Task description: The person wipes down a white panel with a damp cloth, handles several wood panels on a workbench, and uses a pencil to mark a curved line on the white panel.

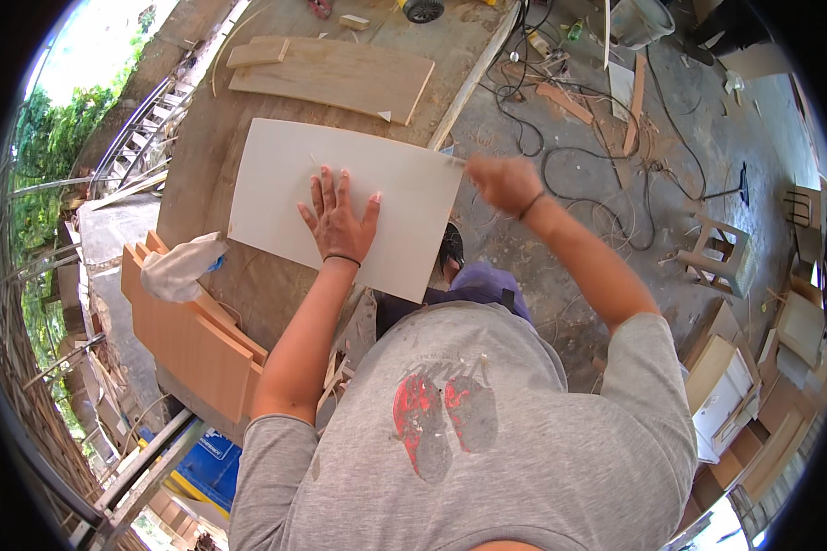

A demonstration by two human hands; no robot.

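Note:
A white rectangular board (pixel 404 211) lies on a wooden worktable in front of me. My left hand (pixel 345 222) rests flat on its face, fingers spread and pointing away from me. At the board's far right corner is my right hand (pixel 504 184), a little blurred, with its fingers curled closed. Something small may be between those fingers and the board's edge, but I cannot make it out.
A plywood plank (pixel 340 83) with a short offcut lies on the far part of the worktable (pixel 193 147). Brown panels (pixel 193 340) with a whitish cloth (pixel 182 268) on them stand at the left. Black cables (pixel 547 174) and a stool (pixel 721 255) are on the floor at right.

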